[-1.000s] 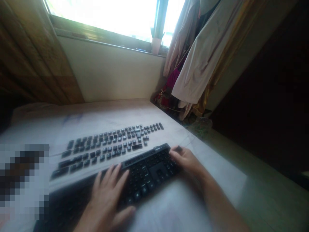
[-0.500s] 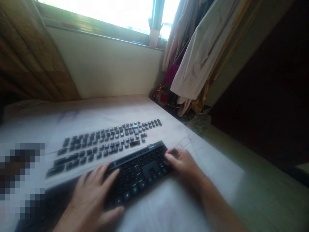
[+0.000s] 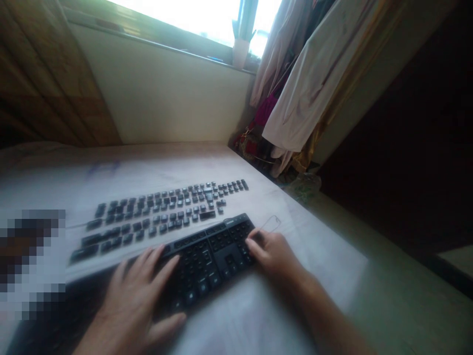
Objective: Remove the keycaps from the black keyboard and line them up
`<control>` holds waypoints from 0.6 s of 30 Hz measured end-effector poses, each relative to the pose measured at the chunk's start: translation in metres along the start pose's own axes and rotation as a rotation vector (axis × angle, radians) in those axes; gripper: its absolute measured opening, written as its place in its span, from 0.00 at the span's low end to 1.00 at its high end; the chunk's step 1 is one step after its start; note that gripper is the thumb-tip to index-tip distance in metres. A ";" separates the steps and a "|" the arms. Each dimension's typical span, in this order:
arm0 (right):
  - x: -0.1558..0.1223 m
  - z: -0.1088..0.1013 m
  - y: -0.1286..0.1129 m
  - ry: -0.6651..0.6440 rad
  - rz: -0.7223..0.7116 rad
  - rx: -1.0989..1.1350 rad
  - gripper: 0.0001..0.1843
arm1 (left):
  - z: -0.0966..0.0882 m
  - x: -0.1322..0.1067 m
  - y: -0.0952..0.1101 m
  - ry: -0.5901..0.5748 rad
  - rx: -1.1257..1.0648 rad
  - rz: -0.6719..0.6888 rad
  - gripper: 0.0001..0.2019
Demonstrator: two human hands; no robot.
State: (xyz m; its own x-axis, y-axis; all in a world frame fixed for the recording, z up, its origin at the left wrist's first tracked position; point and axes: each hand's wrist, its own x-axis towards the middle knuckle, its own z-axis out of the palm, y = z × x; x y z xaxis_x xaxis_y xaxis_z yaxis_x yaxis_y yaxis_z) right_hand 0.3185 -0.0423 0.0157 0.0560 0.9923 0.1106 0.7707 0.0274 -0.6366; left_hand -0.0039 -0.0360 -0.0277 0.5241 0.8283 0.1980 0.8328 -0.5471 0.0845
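A black computer keyboard (image 3: 221, 249) lies slanted on the pale cloth. Many of its key positions look bare of caps. My left hand (image 3: 136, 291) rests across its left and middle part, fingers spread. At the right end, my right hand (image 3: 271, 251) has thumb and fingers drawn together in a pinch over the number pad. Whatever is between those fingertips is hidden and dark. Beyond the keyboard, loose black keycaps (image 3: 162, 202) are laid out in rows on the cloth.
A thin wire-like loop (image 3: 273, 224) lies past my right hand. The pale cloth surface (image 3: 314, 236) ends at a slanting right edge, with floor beyond. Hanging clothes (image 3: 295, 98), a plastic bag (image 3: 305, 186) and a potted plant (image 3: 240, 52) on the sill stand farther off.
The view has shifted slightly. My right hand has moved a little left along the keyboard's right end, still pinched. My left hand stays spread on the keyboard.
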 end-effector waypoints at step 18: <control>-0.004 0.019 0.010 0.166 -0.115 0.137 0.14 | -0.004 0.005 0.005 -0.067 -0.020 -0.039 0.38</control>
State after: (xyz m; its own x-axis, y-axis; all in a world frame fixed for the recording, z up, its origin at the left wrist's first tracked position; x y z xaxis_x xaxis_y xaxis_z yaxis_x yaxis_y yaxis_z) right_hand 0.3143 -0.0435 -0.0053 0.0855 0.9486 0.3048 0.6853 0.1661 -0.7091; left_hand 0.0024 -0.0349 -0.0226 0.5026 0.8549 0.1285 0.8495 -0.5160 0.1100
